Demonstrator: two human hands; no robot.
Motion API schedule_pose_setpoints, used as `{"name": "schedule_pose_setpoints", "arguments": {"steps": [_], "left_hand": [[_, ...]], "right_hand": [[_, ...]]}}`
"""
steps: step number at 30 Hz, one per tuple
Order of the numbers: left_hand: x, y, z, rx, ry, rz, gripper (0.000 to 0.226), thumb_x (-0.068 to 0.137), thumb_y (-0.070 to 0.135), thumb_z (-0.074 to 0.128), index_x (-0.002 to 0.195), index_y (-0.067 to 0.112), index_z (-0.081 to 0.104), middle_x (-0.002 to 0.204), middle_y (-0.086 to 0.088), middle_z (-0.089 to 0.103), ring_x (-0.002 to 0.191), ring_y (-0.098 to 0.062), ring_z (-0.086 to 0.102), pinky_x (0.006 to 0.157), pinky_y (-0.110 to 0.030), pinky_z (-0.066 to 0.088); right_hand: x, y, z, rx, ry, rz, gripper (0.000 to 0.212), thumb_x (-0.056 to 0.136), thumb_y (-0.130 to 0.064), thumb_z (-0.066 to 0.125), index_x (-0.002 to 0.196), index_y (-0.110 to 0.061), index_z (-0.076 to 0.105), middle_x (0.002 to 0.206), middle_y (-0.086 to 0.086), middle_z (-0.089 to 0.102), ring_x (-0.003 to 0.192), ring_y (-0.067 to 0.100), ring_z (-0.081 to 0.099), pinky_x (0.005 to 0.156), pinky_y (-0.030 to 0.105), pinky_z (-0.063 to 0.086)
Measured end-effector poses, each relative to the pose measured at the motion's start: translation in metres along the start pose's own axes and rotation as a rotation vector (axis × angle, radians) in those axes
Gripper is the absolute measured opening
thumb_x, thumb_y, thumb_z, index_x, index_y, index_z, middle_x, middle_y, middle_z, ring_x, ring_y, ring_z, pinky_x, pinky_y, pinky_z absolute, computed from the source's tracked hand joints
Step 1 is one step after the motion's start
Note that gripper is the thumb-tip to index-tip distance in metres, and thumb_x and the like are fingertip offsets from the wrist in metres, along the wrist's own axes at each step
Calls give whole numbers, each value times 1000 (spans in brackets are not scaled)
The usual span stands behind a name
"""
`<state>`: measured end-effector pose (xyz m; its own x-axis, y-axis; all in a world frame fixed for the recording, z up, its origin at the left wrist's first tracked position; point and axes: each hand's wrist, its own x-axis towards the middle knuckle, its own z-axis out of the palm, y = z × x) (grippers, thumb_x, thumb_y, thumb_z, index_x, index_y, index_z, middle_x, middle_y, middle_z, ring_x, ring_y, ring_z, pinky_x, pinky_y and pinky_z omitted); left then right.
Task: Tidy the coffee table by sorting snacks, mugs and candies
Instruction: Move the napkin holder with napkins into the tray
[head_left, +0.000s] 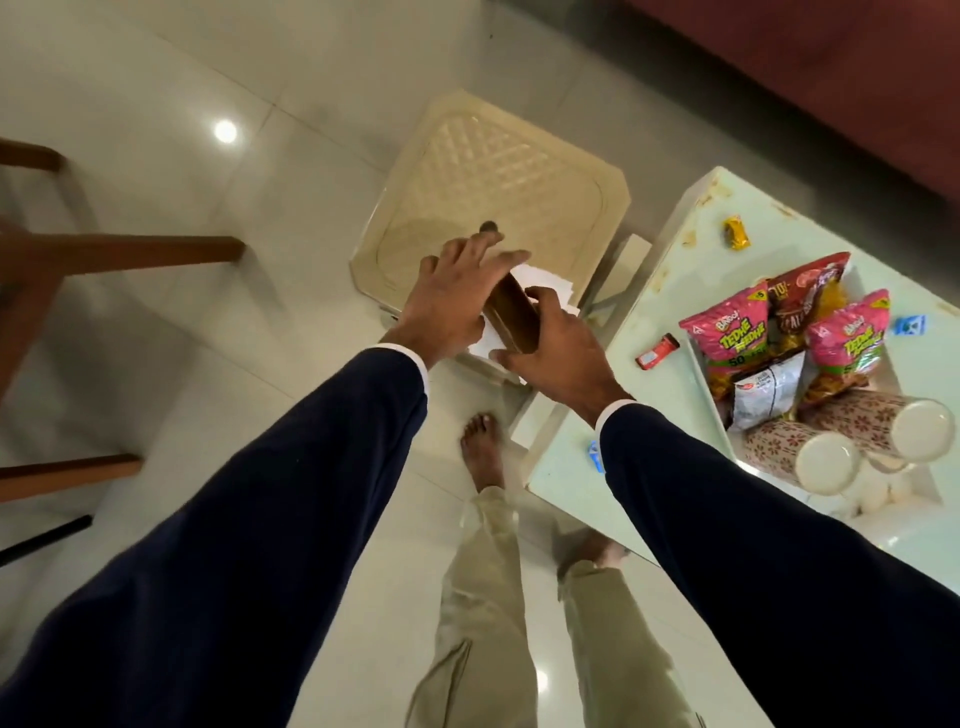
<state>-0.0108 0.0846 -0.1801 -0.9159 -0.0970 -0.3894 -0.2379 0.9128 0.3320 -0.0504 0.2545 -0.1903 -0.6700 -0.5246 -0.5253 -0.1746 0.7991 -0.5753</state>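
Note:
My left hand (457, 296) and my right hand (558, 345) both grip a brown box (511, 319) held over the near corner of a beige plastic stool (493, 171), with white paper (548, 283) under it. To the right is the pale coffee table (660, 410). On it a white tray (698, 364) holds pink snack packets (727, 335), a dark red packet (805, 296), a white packet (769, 392) and two patterned mugs (774, 447) lying on their sides. Loose candies lie on the table: yellow (736, 232), red (657, 353), blue (910, 326) and another blue (594, 456).
Wooden chair legs (130, 254) stand on the left over glossy floor tiles. A maroon sofa (831, 78) runs along the top right behind the table. My bare feet (483, 447) are between the stool and the table corner.

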Motion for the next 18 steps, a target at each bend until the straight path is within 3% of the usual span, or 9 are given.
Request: {"name": "schedule_pose_setpoints", "arguments": {"steps": [4,6,9,12,15,18], "left_hand": [[10,-2,-5,134,-16,109,50,82,16,75,127,28,57,145,-2,48,131,-30,45,104,-52,37],[1,-15,-7,71,-1,84,47,78,27,78,120,28,57,132,1,55,124,-29,50,101,-50,37],[-27,-44,-12,-140,19,-56,46,72,40,80,110,34,55,117,9,60,112,-23,57,96,-46,38],[-68,-70,-11,-500,108,-278,49,73,50,78,111,36,51,107,16,63,98,-11,63,86,-33,50],[-100,-81,-5,-847,334,-546,54,79,55,77,116,28,48,106,12,63,99,-8,64,76,-27,55],[-112,-79,3,-977,443,-650,56,81,55,76,117,24,47,107,12,62,101,-7,64,78,-27,58]], "right_hand": [[-3,7,-9,6,-126,-44,95,77,-69,67,150,-25,26,134,7,60,113,29,62,94,44,54],[-5,10,-14,35,-181,-64,94,80,-81,49,153,-27,23,138,8,58,114,27,60,95,43,50],[-7,15,-19,126,-203,-80,81,89,-79,33,153,-31,25,149,9,51,128,28,53,101,39,41],[-4,24,-18,152,-150,-50,68,96,-64,44,152,-27,32,153,4,47,138,23,46,112,41,38],[3,32,-10,-171,-133,-176,74,91,-47,66,150,-15,36,150,7,42,132,30,46,108,42,41],[3,33,4,-495,-65,-245,89,76,-57,74,146,-15,40,145,9,42,122,34,48,99,45,45]]}}
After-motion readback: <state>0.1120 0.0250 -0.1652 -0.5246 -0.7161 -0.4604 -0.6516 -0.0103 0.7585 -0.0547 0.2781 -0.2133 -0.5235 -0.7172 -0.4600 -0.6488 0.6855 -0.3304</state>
